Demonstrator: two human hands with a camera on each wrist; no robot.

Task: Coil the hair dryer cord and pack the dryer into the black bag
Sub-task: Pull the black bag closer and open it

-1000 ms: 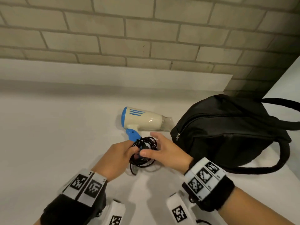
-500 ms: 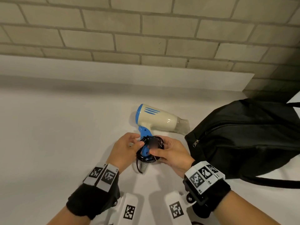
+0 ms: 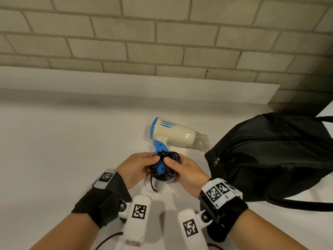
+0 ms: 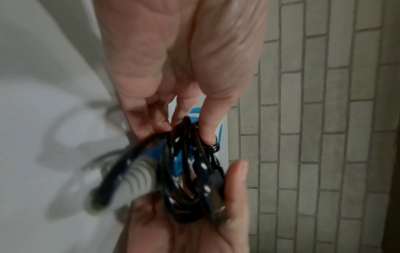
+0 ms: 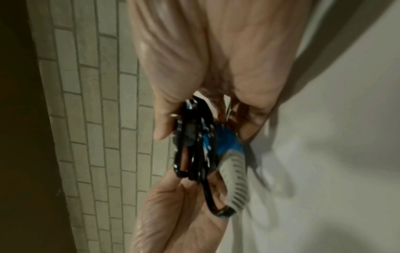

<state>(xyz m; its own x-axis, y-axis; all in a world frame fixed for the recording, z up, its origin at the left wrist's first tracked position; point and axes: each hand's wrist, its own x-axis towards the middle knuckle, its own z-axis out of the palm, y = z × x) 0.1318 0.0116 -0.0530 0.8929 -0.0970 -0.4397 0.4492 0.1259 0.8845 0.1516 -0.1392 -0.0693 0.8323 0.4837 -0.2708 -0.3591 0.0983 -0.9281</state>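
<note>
A cream hair dryer (image 3: pixel 173 134) with a blue rear cap and blue handle lies on the white counter, nozzle pointing right. Its black cord (image 3: pixel 164 167) is wound in a coil around the lower handle. My left hand (image 3: pixel 137 168) pinches the coil from the left. My right hand (image 3: pixel 183 170) holds it from the right, thumb on top. In the left wrist view the cord coil (image 4: pixel 190 172) sits between both hands beside the grey strain relief (image 4: pixel 138 176). The right wrist view shows the coil (image 5: pixel 192 142) under my thumb. The black bag (image 3: pixel 270 156) lies at the right, zipper shut.
A brick wall (image 3: pixel 162 37) rises behind a low white ledge (image 3: pixel 126 87). The bag's strap (image 3: pixel 297 204) loops over the counter at the right. A dark gap lies past the counter's far right corner.
The dryer's handle now lies inside the coil; a second ago the coil sat below it. Both hands still hold the cord. The view has shifted, so dryer and bag sit further right.
</note>
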